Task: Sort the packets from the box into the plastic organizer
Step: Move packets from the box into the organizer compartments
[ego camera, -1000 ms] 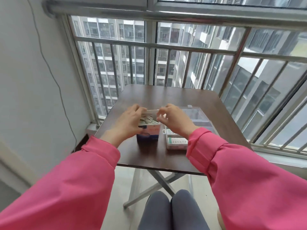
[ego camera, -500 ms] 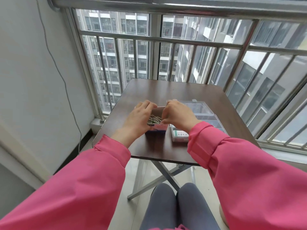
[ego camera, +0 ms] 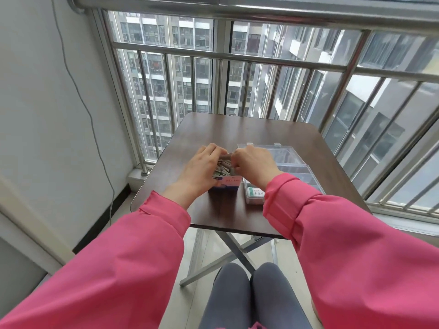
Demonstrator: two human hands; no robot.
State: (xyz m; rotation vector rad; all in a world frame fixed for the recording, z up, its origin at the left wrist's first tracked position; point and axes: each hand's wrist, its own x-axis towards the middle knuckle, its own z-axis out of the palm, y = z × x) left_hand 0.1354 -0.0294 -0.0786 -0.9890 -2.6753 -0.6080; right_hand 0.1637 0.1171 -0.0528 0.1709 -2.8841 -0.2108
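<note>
Home setting: enclosed high-rise apartment balcony. Small dark folding table (ego camera: 237,129) on crossed metal legs sits right against a steel window railing (ego camera: 261,59), with residential tower blocks (ego camera: 180,67) visible beyond the railing through the glass. Left of the table is a plain white wall (ego camera: 47,115) with a loose cable (ego camera: 78,91) running down it; tiled floor (ego camera: 197,252) under the table.

Print shows on the box (ego camera: 225,184) and a packet label (ego camera: 256,192), neither legible.
</note>
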